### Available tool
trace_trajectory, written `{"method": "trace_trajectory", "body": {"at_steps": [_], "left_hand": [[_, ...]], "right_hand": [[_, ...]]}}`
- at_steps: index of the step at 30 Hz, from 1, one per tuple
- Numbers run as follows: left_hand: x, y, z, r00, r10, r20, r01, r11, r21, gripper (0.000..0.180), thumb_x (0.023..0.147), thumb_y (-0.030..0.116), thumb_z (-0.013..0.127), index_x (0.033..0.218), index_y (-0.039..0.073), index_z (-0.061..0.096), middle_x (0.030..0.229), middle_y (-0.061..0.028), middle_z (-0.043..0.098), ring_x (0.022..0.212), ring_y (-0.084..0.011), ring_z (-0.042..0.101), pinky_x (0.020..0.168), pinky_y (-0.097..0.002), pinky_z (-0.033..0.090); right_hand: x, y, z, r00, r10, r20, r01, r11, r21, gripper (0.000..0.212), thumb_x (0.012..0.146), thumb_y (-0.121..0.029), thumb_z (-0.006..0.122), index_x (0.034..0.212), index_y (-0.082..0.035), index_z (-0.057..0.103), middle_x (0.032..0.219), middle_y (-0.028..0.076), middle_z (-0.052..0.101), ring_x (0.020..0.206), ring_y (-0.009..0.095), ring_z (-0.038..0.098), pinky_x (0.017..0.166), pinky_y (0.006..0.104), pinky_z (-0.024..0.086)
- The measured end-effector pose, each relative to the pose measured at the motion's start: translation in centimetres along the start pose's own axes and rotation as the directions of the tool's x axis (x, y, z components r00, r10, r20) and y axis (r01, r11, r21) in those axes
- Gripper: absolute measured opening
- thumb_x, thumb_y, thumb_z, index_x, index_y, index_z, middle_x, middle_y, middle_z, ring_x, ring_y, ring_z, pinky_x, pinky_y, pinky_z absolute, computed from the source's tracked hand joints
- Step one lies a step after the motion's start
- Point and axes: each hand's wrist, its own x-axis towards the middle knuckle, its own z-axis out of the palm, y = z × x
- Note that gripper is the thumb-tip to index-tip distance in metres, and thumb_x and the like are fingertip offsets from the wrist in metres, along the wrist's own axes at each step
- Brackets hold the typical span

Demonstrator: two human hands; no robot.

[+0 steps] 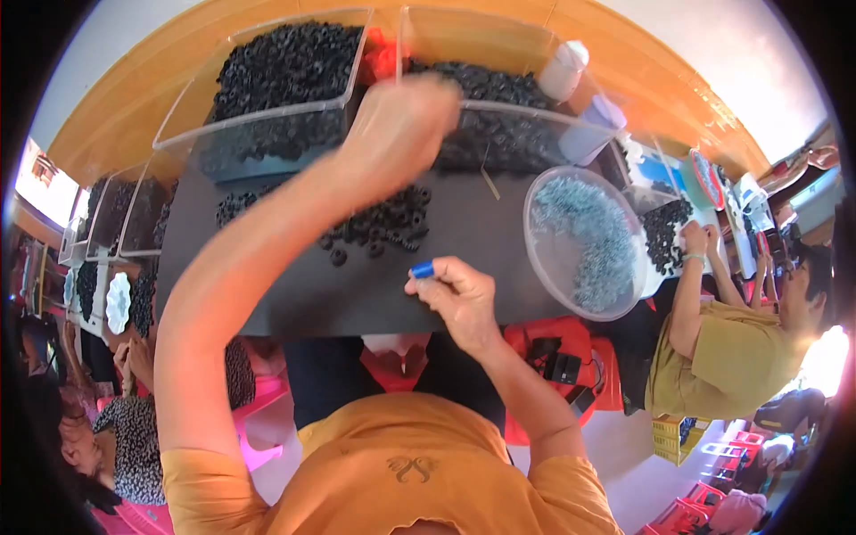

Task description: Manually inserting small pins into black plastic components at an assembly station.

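Grey tabletop is spread across the middle of the frame, with an orange shirt seen nearest, at the bottom. Just over the table's near edge, a small blue piece is pinched between the thumb and finger of the right hand, near the centre. Beyond it, black ring-like parts are heaped loosely, partly covered by the left forearm. To the right of centre, a round clear tub is partly filled with small bluish pieces. Farther off, at upper centre, the left hand is held in front of the bins with its fingers curled; it is blurred, and whether anything is gripped cannot be told. Black parts are heaped in the left bin and held in the right bin, between which something red is seen. At the right, black pieces are handled by a co-worker.
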Motion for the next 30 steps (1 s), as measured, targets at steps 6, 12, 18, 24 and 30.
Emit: {"method": "trace_trajectory", "body": {"at_steps": [6, 12, 18, 24, 30], "left_hand": [[3.3, 0.4, 0.3, 0.958, 0.170, -0.232, -0.104, 0.956, 0.273, 0.031, 0.075, 0.005, 0.064, 0.104, 0.005, 0.058, 0.088, -0.0127, 0.064, 0.086, -0.0331, 0.060, 0.073, -0.0394, 0.049], [-8.5, 3.3, -0.9, 0.992, -0.092, 0.086, 0.092, 0.996, 0.000, 0.009, 0.071, 0.006, 0.065, 0.077, 0.004, 0.058, 0.068, -0.0087, 0.053, 0.067, -0.0270, 0.055, 0.057, -0.0375, 0.045], [-13.2, 4.5, -0.1, 0.951, -0.184, 0.247, 0.158, 0.980, 0.120, 0.020, 0.064, 0.011, 0.072, 0.076, 0.005, 0.056, 0.073, -0.0091, 0.051, 0.070, -0.0276, 0.055, 0.058, -0.0377, 0.046], [-13.6, 4.5, 0.8, 0.952, -0.187, 0.242, 0.163, 0.980, 0.115, 0.019, 0.065, 0.005, 0.069, 0.078, 0.002, 0.055, 0.075, -0.0101, 0.049, 0.072, -0.0282, 0.056, 0.058, -0.0378, 0.046], [-13.6, 6.2, 1.0, 0.956, -0.147, 0.253, 0.117, 0.985, 0.127, 0.017, 0.068, 0.000, 0.064, 0.081, 0.001, 0.054, 0.074, -0.0107, 0.049, 0.070, -0.0287, 0.055, 0.057, -0.0394, 0.045]], "right_hand": [[0.4, -0.4, -0.5, 0.997, 0.072, 0.008, -0.072, 0.993, 0.097, 0.011, 0.085, 0.004, 0.059, 0.095, 0.001, 0.062, 0.085, 0.003, 0.065, 0.076, 0.004, 0.056, 0.067, 0.0187, 0.045], [-0.2, 0.0, -0.7, 1.000, 0.014, -0.009, -0.013, 0.997, 0.074, 0.013, 0.084, 0.001, 0.060, 0.096, 0.000, 0.063, 0.085, 0.005, 0.066, 0.076, 0.007, 0.059, 0.063, 0.0188, 0.045], [-0.3, 0.8, -0.3, 0.997, -0.075, -0.017, 0.072, 0.986, -0.151, 0.011, 0.083, 0.004, 0.060, 0.093, 0.001, 0.064, 0.084, 0.003, 0.065, 0.079, 0.007, 0.059, 0.071, 0.0209, 0.047], [-1.9, -2.5, -2.4, 0.983, -0.166, -0.078, 0.138, 0.949, -0.284, 0.004, 0.080, 0.001, 0.064, 0.084, -0.001, 0.064, 0.076, 0.002, 0.059, 0.068, 0.008, 0.055, 0.061, 0.0223, 0.043], [-1.0, -6.3, -12.1, 0.882, -0.438, -0.174, 0.091, 0.522, -0.848, 0.011, 0.078, -0.004, 0.065, 0.088, -0.001, 0.065, 0.074, 0.007, 0.056, 0.065, 0.013, 0.052, 0.059, 0.0263, 0.042]]}}
